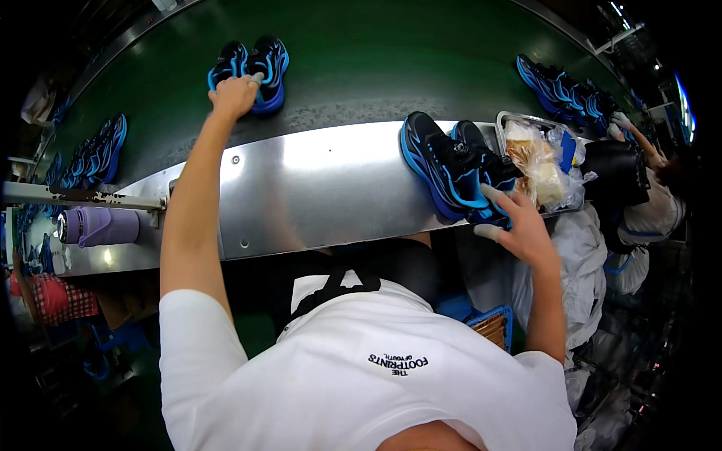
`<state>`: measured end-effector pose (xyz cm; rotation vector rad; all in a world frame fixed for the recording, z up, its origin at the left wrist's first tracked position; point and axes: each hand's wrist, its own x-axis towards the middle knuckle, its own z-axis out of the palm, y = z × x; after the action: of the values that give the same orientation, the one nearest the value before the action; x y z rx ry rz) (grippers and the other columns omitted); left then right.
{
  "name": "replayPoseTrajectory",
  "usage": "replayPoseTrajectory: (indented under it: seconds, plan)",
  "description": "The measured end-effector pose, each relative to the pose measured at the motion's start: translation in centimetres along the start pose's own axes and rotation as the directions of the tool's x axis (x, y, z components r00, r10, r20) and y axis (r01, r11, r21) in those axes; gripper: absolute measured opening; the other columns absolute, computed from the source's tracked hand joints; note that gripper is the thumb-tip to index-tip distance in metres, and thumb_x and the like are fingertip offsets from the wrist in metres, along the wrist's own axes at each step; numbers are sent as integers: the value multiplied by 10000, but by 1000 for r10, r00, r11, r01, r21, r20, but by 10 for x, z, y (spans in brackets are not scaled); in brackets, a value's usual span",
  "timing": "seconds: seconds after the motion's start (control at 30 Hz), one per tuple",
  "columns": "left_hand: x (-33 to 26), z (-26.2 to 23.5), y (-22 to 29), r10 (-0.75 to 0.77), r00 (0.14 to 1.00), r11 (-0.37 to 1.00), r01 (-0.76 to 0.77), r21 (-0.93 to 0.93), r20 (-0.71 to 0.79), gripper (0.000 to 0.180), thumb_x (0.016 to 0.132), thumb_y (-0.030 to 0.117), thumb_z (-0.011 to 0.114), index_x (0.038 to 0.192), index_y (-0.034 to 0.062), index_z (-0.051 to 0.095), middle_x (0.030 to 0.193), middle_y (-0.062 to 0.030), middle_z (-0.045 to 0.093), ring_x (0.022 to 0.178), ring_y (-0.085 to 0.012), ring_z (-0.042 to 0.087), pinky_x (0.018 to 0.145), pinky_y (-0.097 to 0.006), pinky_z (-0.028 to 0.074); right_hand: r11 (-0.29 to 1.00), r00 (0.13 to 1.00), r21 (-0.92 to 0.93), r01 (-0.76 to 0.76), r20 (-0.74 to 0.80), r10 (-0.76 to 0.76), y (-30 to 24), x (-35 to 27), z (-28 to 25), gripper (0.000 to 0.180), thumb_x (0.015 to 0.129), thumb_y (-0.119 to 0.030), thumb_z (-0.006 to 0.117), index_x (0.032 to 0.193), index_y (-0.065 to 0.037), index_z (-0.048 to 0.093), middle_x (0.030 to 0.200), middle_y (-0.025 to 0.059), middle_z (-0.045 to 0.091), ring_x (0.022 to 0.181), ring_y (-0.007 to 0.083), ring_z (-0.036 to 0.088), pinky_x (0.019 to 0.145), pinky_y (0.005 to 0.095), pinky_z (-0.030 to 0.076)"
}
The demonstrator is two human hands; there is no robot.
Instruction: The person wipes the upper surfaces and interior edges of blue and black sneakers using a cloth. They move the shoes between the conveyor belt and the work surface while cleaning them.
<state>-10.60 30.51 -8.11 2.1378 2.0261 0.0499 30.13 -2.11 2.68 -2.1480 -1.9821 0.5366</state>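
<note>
My left hand point(235, 96), toward 11 o'clock, is closed on the heel collars of a pair of black-and-blue running shoes point(275, 66), which stand side by side on the green conveyor belt point(391, 68). My right hand point(524, 227), at 3 o'clock, has its thumb and forefinger spread wide at the heels of a second matching pair point(427, 150); I can't tell whether they touch it. That pair sits at 2 o'clock on the stainless-steel ledge point(301, 188), toes pointing away from me. Pale finger cots point(490, 233) cover those fingertips. Just beyond the shoes, between 2 and 3 o'clock, a metal tray point(499, 129) holds clear plastic bags point(553, 184). A purple bottle point(109, 227) is at 9 o'clock. Further off at 2 o'clock, a co-worker's hand point(621, 124) is near a row of similar shoes point(553, 89).
</note>
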Motion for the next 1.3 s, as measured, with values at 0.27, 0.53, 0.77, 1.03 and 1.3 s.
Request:
replayPoseTrajectory:
  seconds: [0.27, 0.53, 0.77, 1.03, 1.3]
  plan:
    - [-171, 49, 77, 312, 950, 455, -169, -875, -21, 529, 900, 161, 663, 1394, 98, 486, 1345, -133, 535, 1001, -171, 615, 782, -279, 507, 973, 968, 28, 228, -113, -223, -40, 55, 96, 307, 819, -410, 711, 973, -145, 697, 712, 153, 581, 682, 332, 618, 639, 432, 503]
    - [-197, 43, 67, 141, 988, 756, -152, -637, -69, 566, 710, 73, 704, 1257, 61, 559, 1113, -168, 579, 1000, -346, 588, 833, -414, 496, 812, 878, 371, 451, -17, -479, -109, 39, 84, 397, 780, -178, 758, 1157, -126, 644, 1030, 110, 633, 924, 301, 627, 821, 392, 523]
    - [-190, 43, 81, 278, 835, 676, -521, -521, -474, 521, 669, -94, 627, 1157, 88, 625, 1015, -117, 648, 928, -317, 588, 829, -377, 487, 847, 811, 18, 531, -301, -502, -99, 93, 80, 407, 714, -48, 738, 1109, -94, 655, 1013, 95, 659, 934, 293, 638, 801, 359, 532]
    - [-190, 13, 89, 386, 876, 769, -479, -423, -291, 545, 647, -102, 641, 1143, 123, 634, 1044, -103, 645, 979, -326, 582, 847, -405, 485, 919, 946, 227, 321, -109, -304, -97, 110, 88, 396, 729, -85, 742, 1114, -127, 655, 947, 112, 661, 890, 315, 641, 768, 396, 528]
    - [-186, 44, 92, 373, 813, 676, -568, -469, -447, 452, 646, -143, 584, 1004, 115, 681, 1111, -97, 643, 1008, -318, 564, 861, -377, 464, 904, 930, 282, 320, -276, -243, -98, 97, 112, 382, 752, -33, 692, 1115, -142, 646, 923, 115, 649, 830, 312, 649, 731, 393, 532]
